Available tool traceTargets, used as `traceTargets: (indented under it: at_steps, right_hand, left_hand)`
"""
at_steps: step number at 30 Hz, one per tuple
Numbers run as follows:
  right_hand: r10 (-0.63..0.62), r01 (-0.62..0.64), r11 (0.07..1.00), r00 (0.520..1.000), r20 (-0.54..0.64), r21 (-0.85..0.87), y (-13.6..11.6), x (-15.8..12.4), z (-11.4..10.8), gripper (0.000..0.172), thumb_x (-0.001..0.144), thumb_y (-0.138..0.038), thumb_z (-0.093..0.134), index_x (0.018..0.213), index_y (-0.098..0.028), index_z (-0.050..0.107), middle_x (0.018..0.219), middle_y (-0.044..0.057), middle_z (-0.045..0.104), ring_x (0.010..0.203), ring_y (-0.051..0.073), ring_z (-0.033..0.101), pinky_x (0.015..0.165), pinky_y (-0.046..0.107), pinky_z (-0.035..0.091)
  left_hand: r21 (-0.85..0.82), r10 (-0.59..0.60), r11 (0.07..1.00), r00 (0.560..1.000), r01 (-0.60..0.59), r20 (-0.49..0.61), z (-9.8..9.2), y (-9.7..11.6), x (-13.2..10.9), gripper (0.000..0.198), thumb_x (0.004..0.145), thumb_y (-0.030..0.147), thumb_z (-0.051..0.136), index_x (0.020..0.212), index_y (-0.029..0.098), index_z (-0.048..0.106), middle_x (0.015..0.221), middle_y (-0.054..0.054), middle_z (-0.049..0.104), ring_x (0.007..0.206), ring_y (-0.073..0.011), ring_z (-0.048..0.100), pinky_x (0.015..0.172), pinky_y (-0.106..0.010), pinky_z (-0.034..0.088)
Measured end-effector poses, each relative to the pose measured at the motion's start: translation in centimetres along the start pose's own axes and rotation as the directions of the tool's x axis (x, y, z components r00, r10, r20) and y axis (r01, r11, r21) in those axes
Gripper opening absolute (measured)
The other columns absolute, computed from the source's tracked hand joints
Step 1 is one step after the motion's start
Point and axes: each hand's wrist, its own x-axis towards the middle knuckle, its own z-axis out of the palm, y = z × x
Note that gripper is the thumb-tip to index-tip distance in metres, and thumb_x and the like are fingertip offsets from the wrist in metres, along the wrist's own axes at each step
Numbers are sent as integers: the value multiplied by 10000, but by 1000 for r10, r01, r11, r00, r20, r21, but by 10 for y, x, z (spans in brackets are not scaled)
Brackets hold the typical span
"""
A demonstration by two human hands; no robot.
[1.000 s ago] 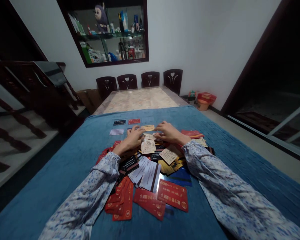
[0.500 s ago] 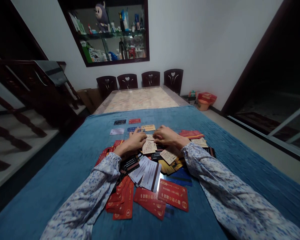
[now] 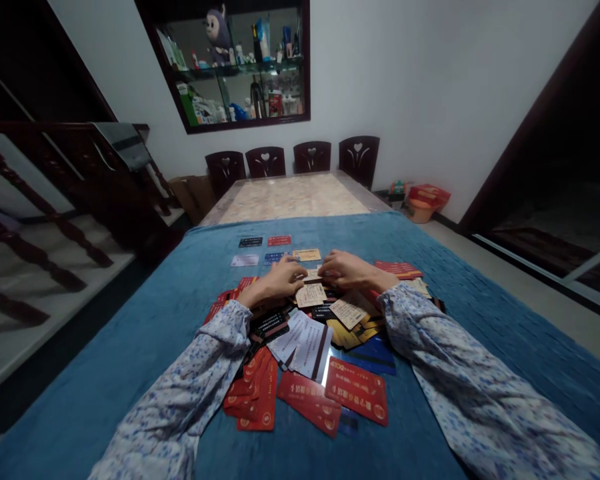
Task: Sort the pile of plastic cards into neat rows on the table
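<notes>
A heap of cards (image 3: pixel 307 343), red, white, yellow and blue, lies on a blue cloth (image 3: pixel 130 333) in front of me. My left hand (image 3: pixel 279 281) and my right hand (image 3: pixel 349 271) rest on the far end of the heap with fingers curled. Their fingertips meet at the two ends of a small beige card (image 3: pixel 311 275). Just beyond the hands, single cards lie in rows: a dark card (image 3: pixel 251 242), a red card (image 3: pixel 279 240), a pale card (image 3: pixel 245 260), a blue card (image 3: pixel 274 257) and a beige card (image 3: pixel 307 255).
Beyond the cloth the marble table top (image 3: pixel 290 197) runs to several dark chairs (image 3: pixel 313 157). A glass wall cabinet (image 3: pixel 240 63) hangs above them. A stair railing (image 3: pixel 55 200) is on the left, a red basin (image 3: pixel 425 200) on the floor at right.
Both hands have drawn back from the laid-out beige card to the heap and closed in on another beige card. My head has turned slightly left.
</notes>
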Motion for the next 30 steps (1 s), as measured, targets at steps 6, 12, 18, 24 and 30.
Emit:
traceTargets:
  at_steps: [6,12,18,24,30]
  right_hand:
    - [-7,10,999,996,-91,33,-5,-4,-9,245,890,-149,578,993,-175,799,889,100,756,882,219,598,771,297,416]
    - [89,-93,995,987,-135,-25,-12,-3,-10,243,936,-178,542,926,-196,784,885,90,746,872,213,604,725,281,387]
    - [185,-199,977,971,-151,-83,-19,-2,-8,263,985,-233,514,1034,-187,768,941,109,730,914,219,618,743,277,390]
    - [247,-266,961,948,-201,-74,-23,0,-2,314,989,-235,526,1271,-209,662,1030,103,706,890,205,619,727,263,384]
    - [250,-270,959,948,-195,-82,-25,1,1,320,939,-174,554,1250,-210,622,1055,96,722,924,215,634,735,274,382]
  left_hand:
    - [-5,58,998,996,-58,-72,-5,-3,3,276,839,148,593,1024,220,784,1077,-63,767,1150,-255,606,1093,-403,447]
    - [-34,64,997,989,-69,-134,-7,-4,5,231,816,113,563,845,201,775,913,-61,760,893,-216,643,966,-369,490]
    - [-9,37,999,983,-40,-180,-3,-6,5,263,789,91,535,896,178,760,931,-67,744,917,-223,633,881,-340,500]
    - [-78,63,993,965,-85,-255,2,-7,5,457,781,80,526,1185,191,708,1137,-82,737,1023,-236,647,939,-363,513]
    - [-102,28,993,958,-60,-284,6,-7,5,442,780,70,523,1190,185,641,1073,-78,727,960,-219,665,895,-344,529]
